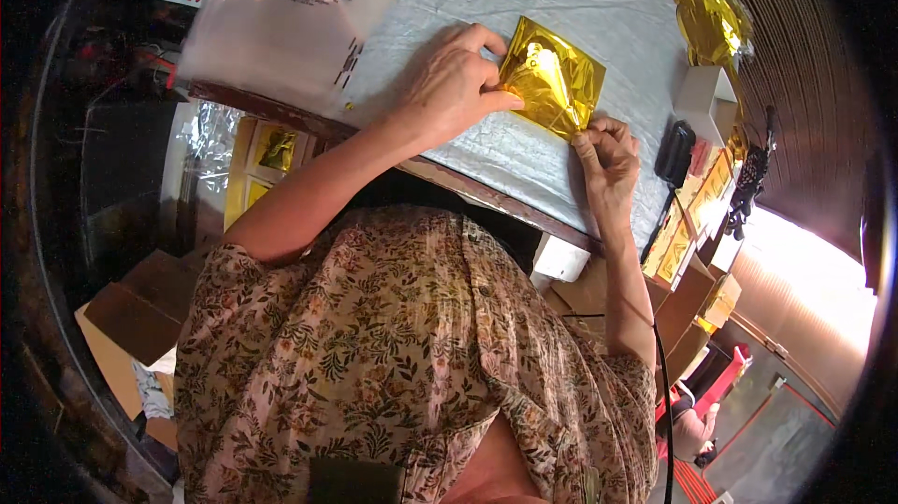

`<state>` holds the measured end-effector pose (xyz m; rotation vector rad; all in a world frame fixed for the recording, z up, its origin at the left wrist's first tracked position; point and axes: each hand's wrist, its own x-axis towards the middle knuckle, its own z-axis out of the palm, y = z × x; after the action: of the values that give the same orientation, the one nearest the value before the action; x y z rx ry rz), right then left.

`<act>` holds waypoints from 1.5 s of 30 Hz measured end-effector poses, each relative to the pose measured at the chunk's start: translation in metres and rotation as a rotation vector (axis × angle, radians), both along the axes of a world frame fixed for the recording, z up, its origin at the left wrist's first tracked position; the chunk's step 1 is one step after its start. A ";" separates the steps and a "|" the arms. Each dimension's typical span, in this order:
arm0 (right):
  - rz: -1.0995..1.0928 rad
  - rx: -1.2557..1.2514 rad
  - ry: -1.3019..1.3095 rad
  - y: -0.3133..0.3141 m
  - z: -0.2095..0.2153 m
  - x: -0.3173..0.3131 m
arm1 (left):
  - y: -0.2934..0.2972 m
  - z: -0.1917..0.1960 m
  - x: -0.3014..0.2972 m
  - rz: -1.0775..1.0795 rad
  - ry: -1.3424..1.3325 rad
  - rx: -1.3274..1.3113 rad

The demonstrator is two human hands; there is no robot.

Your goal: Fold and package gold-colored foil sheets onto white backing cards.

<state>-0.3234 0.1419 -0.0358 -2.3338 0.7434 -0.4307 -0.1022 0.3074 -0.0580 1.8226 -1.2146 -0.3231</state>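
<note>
A shiny gold foil square (569,74), creased across its middle, lies on the pale cloth-like cover of the table (440,4). My left hand (454,83) is at its left side, with the thumb on the lower left corner and the curled index finger by the left edge. The lower right corner is pinched between the thumb and fingers of my right hand (610,163). What the right hand's other fingers do beneath is partly hidden.
Clear plastic bags (253,32) cover the table's left end. Loose gold foil (716,22) runs along the far right edge, near a white open box (706,102) and a black case (675,153). Cardboard boxes (140,317) stand at lower left. Another person (690,429) is at far lower right.
</note>
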 end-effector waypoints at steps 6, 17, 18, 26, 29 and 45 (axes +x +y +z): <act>-0.006 -0.012 0.070 -0.002 0.005 0.006 | 0.006 0.006 0.006 -0.017 0.101 0.042; 0.001 -0.012 0.006 -0.007 -0.005 0.006 | 0.008 -0.008 0.002 -0.003 0.010 -0.040; -0.002 -0.021 0.007 -0.006 -0.004 0.006 | 0.008 -0.009 0.001 0.012 -0.011 -0.040; -0.005 -0.081 0.087 -0.006 0.007 0.012 | -0.004 0.011 0.007 0.031 -0.120 -0.031; -0.007 -0.077 0.085 -0.005 0.005 0.011 | -0.021 0.014 0.007 0.069 -0.314 -0.084; -0.009 -0.108 0.054 -0.002 0.005 0.003 | -0.064 -0.019 0.004 0.114 -0.551 0.100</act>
<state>-0.3205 0.1400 -0.0309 -2.4521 0.7740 -0.4224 -0.0979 0.2432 -0.0775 2.1370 -1.4696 0.2050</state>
